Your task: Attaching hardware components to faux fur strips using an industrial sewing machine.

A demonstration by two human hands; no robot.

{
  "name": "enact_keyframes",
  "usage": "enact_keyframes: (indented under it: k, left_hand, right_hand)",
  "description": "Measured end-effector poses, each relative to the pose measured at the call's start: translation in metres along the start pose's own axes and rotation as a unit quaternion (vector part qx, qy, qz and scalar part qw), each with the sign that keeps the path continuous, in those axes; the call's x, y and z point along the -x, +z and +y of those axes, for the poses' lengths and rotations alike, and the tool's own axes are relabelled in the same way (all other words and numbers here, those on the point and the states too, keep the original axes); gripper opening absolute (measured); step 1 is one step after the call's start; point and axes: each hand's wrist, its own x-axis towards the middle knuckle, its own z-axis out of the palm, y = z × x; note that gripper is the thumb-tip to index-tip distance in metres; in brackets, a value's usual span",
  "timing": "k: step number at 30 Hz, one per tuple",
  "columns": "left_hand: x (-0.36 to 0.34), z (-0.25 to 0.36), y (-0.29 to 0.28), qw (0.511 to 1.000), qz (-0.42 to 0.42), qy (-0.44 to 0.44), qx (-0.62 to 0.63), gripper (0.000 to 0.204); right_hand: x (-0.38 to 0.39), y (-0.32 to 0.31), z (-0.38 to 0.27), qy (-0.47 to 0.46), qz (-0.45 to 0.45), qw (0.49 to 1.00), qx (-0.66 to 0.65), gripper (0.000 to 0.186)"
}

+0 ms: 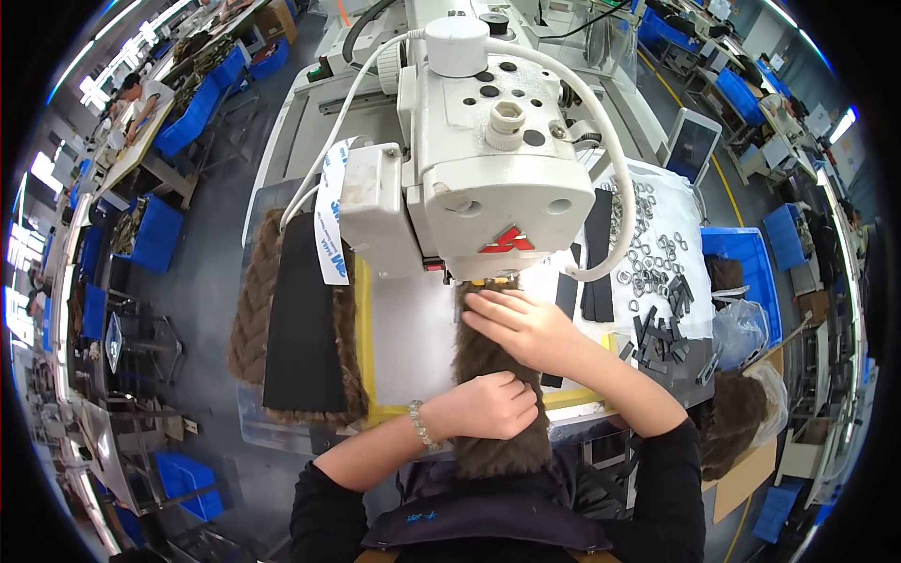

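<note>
A long strip of brown fur (497,441) runs from under the head of a white sewing machine (469,159) toward me over a white plate with a yellow frame (404,347). My left hand (488,405) is closed on the strip near the plate's front edge. My right hand (521,324) lies flat on the strip just below the machine's head, fingers spread. The needle area is hidden by the machine head.
A stack of brown fur strips with black backing (300,319) lies at the left. Black strips (598,253), several metal rings (648,244) and small black pieces (662,328) lie at the right. Blue bins (746,272) and clear bags stand beyond. A person works far left.
</note>
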Motion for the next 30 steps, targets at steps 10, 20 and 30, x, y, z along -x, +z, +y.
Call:
enact_keyframes:
  k: [10,20,30]
  left_hand:
    - [0.000,-0.005,0.002,1.000,0.023,-0.016,0.001,0.010]
    - [-0.001,-0.004,0.002,0.999,0.034,-0.024,0.014,0.010]
    - [-0.006,0.000,0.018,0.999,0.017,-0.020,0.031,0.012]
  right_hand:
    - [0.003,0.036,0.010,-0.121,0.002,0.993,0.007,0.034]
    - [0.005,0.034,0.010,-0.105,0.035,0.994,0.015,0.028]
    - [0.002,0.038,0.007,-0.102,0.063,0.992,0.025,0.025]
